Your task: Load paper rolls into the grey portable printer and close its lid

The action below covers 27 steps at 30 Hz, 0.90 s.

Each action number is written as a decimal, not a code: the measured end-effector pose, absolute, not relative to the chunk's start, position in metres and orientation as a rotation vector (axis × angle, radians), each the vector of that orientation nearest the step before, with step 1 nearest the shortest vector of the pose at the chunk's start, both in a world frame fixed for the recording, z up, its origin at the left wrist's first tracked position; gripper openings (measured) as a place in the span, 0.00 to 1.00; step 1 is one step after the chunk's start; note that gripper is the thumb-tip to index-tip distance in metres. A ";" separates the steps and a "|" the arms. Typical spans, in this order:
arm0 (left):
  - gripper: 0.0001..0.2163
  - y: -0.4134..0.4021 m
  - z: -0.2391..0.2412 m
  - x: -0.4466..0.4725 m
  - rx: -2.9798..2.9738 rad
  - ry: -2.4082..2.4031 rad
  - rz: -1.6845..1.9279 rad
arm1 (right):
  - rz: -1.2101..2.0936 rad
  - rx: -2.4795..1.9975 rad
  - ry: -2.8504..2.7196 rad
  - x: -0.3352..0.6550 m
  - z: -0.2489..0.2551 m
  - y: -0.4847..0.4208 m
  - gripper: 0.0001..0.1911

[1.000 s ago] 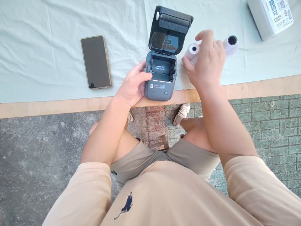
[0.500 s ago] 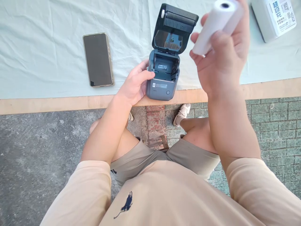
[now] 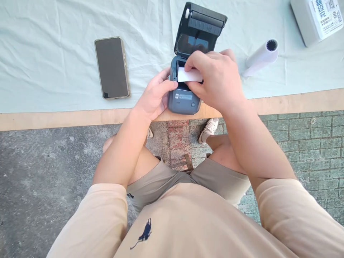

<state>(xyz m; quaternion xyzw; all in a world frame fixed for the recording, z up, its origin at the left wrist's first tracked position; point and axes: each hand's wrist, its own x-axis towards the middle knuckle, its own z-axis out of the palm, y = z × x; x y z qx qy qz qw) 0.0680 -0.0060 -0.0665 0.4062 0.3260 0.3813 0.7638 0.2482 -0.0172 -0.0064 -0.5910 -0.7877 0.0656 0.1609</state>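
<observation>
A dark label printer (image 3: 185,102) stands at the table's front edge with its lid (image 3: 199,27) raised. My left hand (image 3: 158,91) grips the printer's left side, its thumb on the rim of the compartment. Between the thumb and fingers of my right hand (image 3: 217,77) is a white paper roll (image 3: 190,75), lying crosswise in the mouth of the compartment. My right hand covers the roll's right end and the printer's right side. A second white roll (image 3: 262,57) with a dark toothed core stands on the cloth, to the right of my right hand.
A phone (image 3: 112,68) lies face up on the pale cloth (image 3: 67,53) at the left. A white box with a printed label (image 3: 318,21) is at the far right. The table's wooden edge (image 3: 53,120) runs below the cloth.
My right hand has come left and down from beside the printer, bringing a white roll to the compartment. Another white roll now stands on the cloth. My left hand stays on the printer.
</observation>
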 end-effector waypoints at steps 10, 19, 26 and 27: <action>0.10 -0.009 -0.057 0.070 0.796 0.670 0.861 | 0.109 -1.375 -2.294 0.258 -0.009 -0.030 0.11; 0.25 -0.009 -0.059 0.068 0.936 0.740 0.814 | 0.253 -1.283 -2.191 0.263 -0.017 -0.037 0.12; 0.32 -0.001 -0.075 0.066 1.039 0.788 0.777 | 0.232 -1.051 -1.572 0.274 -0.036 -0.002 0.20; 0.32 -0.001 -0.077 0.065 1.044 0.771 0.785 | 0.345 -1.051 -1.551 0.275 -0.038 0.002 0.25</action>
